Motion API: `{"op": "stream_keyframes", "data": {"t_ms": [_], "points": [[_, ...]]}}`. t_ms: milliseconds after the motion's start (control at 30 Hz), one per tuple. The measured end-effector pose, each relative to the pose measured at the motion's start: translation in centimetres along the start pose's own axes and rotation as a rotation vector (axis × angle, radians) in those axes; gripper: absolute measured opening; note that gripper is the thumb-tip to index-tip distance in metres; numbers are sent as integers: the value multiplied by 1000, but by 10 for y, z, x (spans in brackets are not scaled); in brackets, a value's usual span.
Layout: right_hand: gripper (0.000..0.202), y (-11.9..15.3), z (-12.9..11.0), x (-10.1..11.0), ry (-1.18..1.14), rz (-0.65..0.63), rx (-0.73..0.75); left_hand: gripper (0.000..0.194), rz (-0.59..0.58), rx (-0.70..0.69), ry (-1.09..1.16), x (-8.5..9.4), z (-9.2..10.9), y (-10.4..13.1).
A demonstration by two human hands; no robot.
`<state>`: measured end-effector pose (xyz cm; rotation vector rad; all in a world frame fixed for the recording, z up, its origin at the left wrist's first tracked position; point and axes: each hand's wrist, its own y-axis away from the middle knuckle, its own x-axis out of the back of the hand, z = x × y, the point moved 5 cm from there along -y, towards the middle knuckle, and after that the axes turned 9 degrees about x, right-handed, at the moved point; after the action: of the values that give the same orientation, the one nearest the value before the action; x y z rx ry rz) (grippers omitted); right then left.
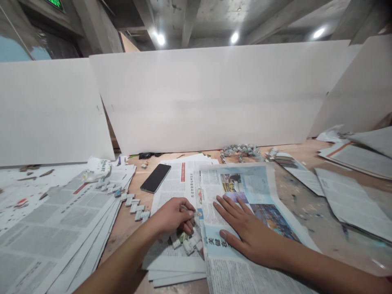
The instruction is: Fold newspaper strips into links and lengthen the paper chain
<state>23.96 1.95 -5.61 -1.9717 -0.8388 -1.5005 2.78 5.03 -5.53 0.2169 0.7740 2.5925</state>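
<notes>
tbh best bet is a flat, spread right hand (248, 236) lightly pinning the newspaper (263, 179) on the table (122, 220), while the left grip (174, 214) curls nearly closed over the folded-paper chain (189, 245), can't tell what's pinched.

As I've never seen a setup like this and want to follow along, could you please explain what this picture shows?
There is no robot: these are a person's bare hands, seen by a camera worn on the head, looking forward and down. The right hand lies flat on a printed newspaper sheet. The left hand is curled over small folded-paper pieces; whether it grips one is unclear. On the table are also a dark phone, a zigzag paper chain and more newspapers. White boards stand behind.
</notes>
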Motion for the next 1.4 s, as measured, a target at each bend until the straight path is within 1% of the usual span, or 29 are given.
{"op": "stream_keyframes", "data": {"t_ms": [167, 333, 467, 633, 733, 833, 1000, 1133, 1233, 1400], "points": [[67, 1, 1, -1, 22, 13, 8, 23, -5, 37, 3, 4, 2, 1], [66, 2, 0, -2, 45, 10, 14, 22, -10, 86, 15, -8, 7, 8], [66, 1, 1, -3, 51, 22, 9, 23, -5, 72, 21, -15, 7, 10], [66, 1, 1, -3, 51, 40, 11, 29, -3, 6, -3, -9, 0, 11], [66, 2, 0, -3, 52, 45, 17, 32, 3, 3, -16, -3, -4, 12], [66, 3, -1, -3, 50, 52, 27, 33, 7, 10, -16, -2, -5, 13], [67, 4, -3, -2, 57, 32, 15, 27, 0, 39, 0, -17, 3, 14], [67, 3, -4, -1, 61, 24, 11, 23, 9, 45, -16, -26, 8, 23], [67, 3, -3, -2, 63, 38, 20, 27, 48, 24, 5, -28, 6, 31], [66, 5, -1, -5, 59, 64, 38, 38, -4, -16, 61, -43, -5, 36]]}}
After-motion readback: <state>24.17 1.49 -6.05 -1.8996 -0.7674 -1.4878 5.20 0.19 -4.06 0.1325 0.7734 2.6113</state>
